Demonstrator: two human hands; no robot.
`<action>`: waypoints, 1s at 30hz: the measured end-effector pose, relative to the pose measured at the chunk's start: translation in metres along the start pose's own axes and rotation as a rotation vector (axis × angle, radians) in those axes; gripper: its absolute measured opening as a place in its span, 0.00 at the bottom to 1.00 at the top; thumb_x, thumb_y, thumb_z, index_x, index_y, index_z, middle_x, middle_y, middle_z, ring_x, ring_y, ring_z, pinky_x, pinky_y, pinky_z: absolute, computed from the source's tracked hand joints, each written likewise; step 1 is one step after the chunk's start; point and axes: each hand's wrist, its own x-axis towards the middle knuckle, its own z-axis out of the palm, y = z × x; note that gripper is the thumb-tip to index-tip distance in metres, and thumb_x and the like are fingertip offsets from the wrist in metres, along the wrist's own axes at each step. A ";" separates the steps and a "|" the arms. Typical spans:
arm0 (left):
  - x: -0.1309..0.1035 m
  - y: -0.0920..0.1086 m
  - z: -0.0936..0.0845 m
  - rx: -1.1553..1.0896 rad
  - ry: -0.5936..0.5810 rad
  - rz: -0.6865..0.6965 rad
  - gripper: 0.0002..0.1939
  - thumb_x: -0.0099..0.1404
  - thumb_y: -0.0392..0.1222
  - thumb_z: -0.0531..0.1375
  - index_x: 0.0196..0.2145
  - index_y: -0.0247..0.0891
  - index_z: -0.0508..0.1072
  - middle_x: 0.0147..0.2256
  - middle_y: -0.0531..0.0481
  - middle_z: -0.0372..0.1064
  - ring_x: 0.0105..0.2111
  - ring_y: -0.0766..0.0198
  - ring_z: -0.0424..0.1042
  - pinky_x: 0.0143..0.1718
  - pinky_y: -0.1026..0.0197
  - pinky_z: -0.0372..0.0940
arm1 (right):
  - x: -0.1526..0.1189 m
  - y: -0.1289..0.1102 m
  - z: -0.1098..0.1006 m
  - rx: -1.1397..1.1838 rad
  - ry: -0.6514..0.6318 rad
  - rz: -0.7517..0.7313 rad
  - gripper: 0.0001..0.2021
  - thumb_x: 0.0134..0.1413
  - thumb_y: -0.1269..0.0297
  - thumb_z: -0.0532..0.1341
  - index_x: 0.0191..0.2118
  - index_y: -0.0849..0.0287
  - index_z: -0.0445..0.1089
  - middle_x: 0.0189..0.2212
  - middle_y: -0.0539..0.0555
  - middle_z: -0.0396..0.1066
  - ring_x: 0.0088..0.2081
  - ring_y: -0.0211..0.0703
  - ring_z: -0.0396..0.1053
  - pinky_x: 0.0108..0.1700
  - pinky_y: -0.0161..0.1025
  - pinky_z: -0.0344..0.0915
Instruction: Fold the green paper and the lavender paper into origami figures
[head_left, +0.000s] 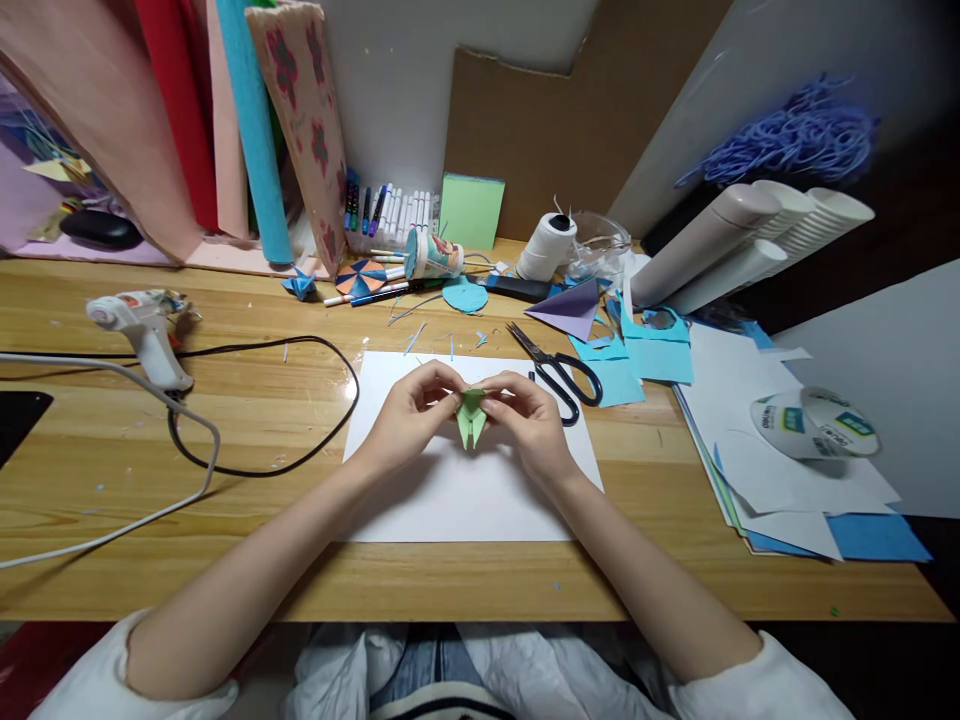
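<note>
The left hand (421,412) is pinching the left edge of the green folded paper (471,412) between thumb and fingers; its grip is closing fully on the piece. The right hand (531,418) is pinching the opposite edge in the same manner, its grip also closing on the piece. The green folded paper is showing 2 points directed toward the person, and both hands are holding it over the far half of the white sheet (457,510). The sheet is lying flat on the wooden bench (285,560).

The scissors (553,369) are lying just beyond the right hand, their black handles partly overlapping the sheet and their blades pointing away to the left. The purple folded paper (571,308) is resting beyond them, with light-blue cut paper (658,358) lying to its right. The light-blue disc (465,295) is lying near the purple piece, on its left.

The white glue gun (150,335) is lying well apart on the left. The blue folded piece (301,285) is sitting near the rear of the bench. The white spool (547,247) is leaning at the rear. On the right, 1 stack of papers (765,440) is bearing tape rolls (795,424).
</note>
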 end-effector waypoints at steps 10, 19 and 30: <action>-0.002 0.004 0.005 -0.177 0.030 -0.196 0.20 0.55 0.45 0.63 0.43 0.36 0.64 0.33 0.49 0.71 0.34 0.62 0.72 0.37 0.57 0.68 | 0.000 -0.002 -0.003 -0.053 0.076 -0.127 0.11 0.48 0.77 0.58 0.29 0.54 0.74 0.27 0.49 0.65 0.29 0.36 0.65 0.27 0.33 0.66; 0.001 0.009 -0.001 0.007 0.038 -0.240 0.15 0.47 0.42 0.67 0.32 0.32 0.73 0.32 0.46 0.74 0.32 0.63 0.72 0.37 0.60 0.66 | 0.001 -0.003 -0.001 -0.107 0.003 -0.125 0.09 0.52 0.73 0.57 0.33 0.53 0.74 0.33 0.51 0.67 0.37 0.39 0.67 0.33 0.35 0.68; -0.007 0.009 0.004 0.252 0.140 0.082 0.08 0.52 0.37 0.64 0.29 0.34 0.69 0.28 0.50 0.70 0.29 0.68 0.68 0.30 0.66 0.63 | 0.002 -0.002 0.003 0.008 -0.033 0.039 0.08 0.47 0.65 0.66 0.36 0.57 0.70 0.34 0.51 0.71 0.37 0.39 0.69 0.42 0.37 0.66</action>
